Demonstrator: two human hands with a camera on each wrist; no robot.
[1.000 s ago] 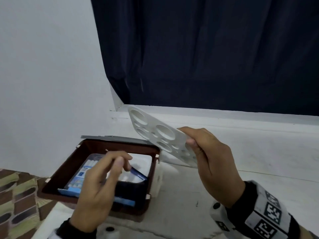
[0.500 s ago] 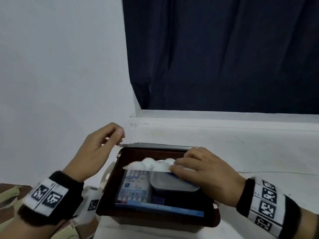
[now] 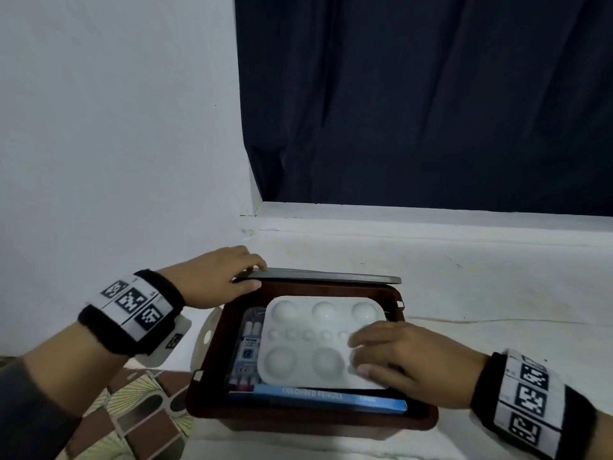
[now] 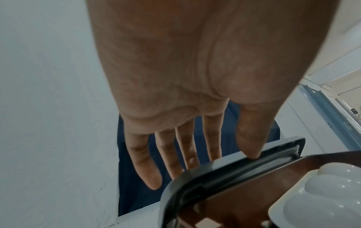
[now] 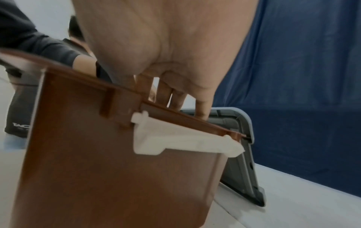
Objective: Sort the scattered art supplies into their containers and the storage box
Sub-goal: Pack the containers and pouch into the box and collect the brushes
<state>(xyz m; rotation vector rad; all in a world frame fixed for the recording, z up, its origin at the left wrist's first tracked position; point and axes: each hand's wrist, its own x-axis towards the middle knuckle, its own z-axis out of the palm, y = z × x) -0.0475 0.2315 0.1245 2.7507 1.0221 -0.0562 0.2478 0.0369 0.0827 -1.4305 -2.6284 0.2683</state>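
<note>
The brown storage box (image 3: 331,289) stands on the white ledge, and its grey lid (image 3: 331,276) leans upright behind it. A white paint palette (image 3: 308,340) lies upside down inside, on top of the other supplies. My right hand (image 3: 358,356) rests flat on the palette's right front part with its fingers stretched out. My left hand (image 3: 258,275) pinches the lid's left corner, thumb in front and fingers behind; the left wrist view shows this on the lid (image 4: 224,171). A blue coloured-pencils box (image 3: 315,396) and a pack of tubes (image 3: 250,346) sit beside and under the palette.
A white wall rises close on the left, with a dark blue curtain (image 3: 431,111) behind the ledge. A patterned cloth (image 3: 139,413) lies at the lower left. White latches (image 5: 175,141) hang on the box sides. Bare white ledge (image 3: 497,293) stretches to the right.
My right hand has brought the palette down from the air and laid it flat in the box. My left hand left the box interior and took the lid's left corner.
</note>
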